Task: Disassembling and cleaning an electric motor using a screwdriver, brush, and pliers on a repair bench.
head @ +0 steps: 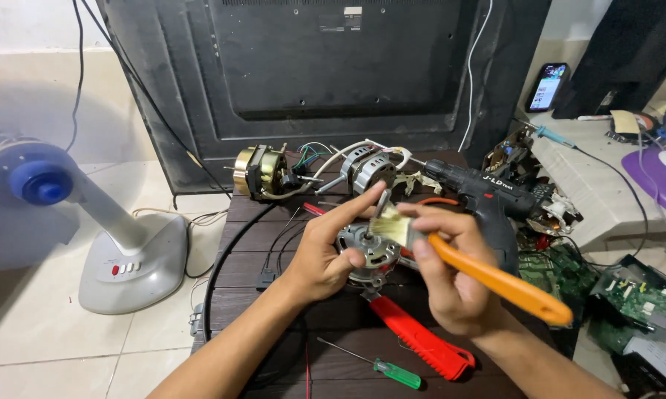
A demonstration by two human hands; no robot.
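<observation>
Right now the left hand [325,255] is wrapped around a small grey fan motor [368,251], thumb pressed on its face and index finger stretched up along the shaft, holding it just above the dark slatted table [244,295]. The right hand [451,273] is closed on a paintbrush with an orange handle [488,277], the pale bristles touching the top of the motor near the shaft, the handle slanting down to the right.

Under the hands lies a red-handled tool [422,341], partly hidden by the motor, and nearer the front edge a thin screwdriver with a green handle [381,366]. At the back of the table sit two more motors: one with brassy windings [259,171] on the left and a silver one [370,168] beside it, with coloured wires trailing between them. Just right of those lies a black cordless drill [481,199].

Behind everything the black rear panel of a flat television [311,66] leans upright. On the tiled floor to the left stands a white fan [126,258] with a blue hub, its blades blurred. To the right, green circuit boards [636,295] are heaped, and a phone [547,85] with a lit screen stands propped further back.
</observation>
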